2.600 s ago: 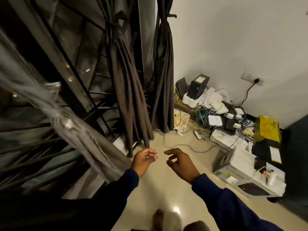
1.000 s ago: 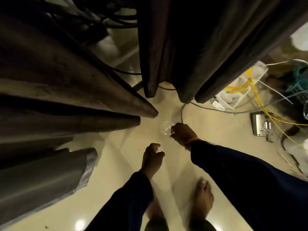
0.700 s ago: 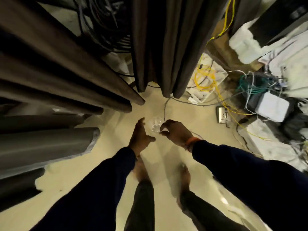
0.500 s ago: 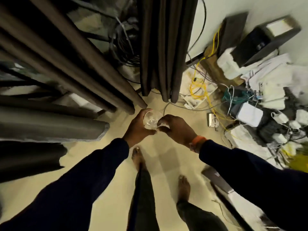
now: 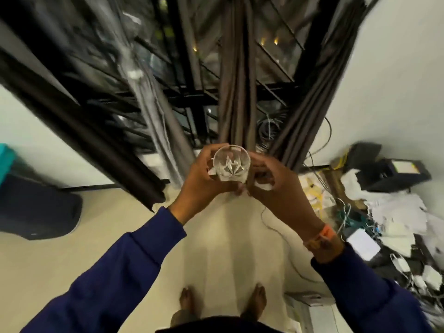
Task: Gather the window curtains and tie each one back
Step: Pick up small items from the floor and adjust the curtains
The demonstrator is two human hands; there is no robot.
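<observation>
A view from above, looking down a person's front to a pale floor (image 5: pixel 228 248). A tall dark window (image 5: pixel 168 56) with black bars fills the top of the frame, its glass showing small points of light. White wall (image 5: pixel 396 80) runs along the right.

Four curtains hang in front of the window, each drawn into a narrow bundle of folds. A dark curtain (image 5: pixel 79 131) slants from the upper left down to the floor. Beside it is a paler grey curtain (image 5: pixel 153 116). A brown curtain (image 5: pixel 236 87) hangs straight down the middle, and another dark curtain (image 5: pixel 319 97) slants in from the upper right beside the wall. The blur hides whether any tie is on them.

At left sits a dark rounded bag (image 5: pixel 36 210) on the floor. At right, against the wall, lies a heap of clutter (image 5: pixel 384 212): white papers, boxes, adapters and tangled yellow and green cables. A grey cable (image 5: pixel 281 239) trails across the floor from it.

Two dark blue sleeves (image 5: pixel 120 267) reach forward from the bottom corners. The right wrist wears an orange band (image 5: pixel 320 239). Two bare feet (image 5: pixel 186 301) stand at the bottom centre.

The left hand (image 5: pixel 206 183) and right hand (image 5: pixel 281 191) meet in the middle, just below the brown curtain's hem. Together they cup a clear glass (image 5: pixel 231 165) with a cut star in its base, mouth facing the camera. The left hand's fingers wrap its left side; the right hand's fingers curl against its right side and lower edge.
</observation>
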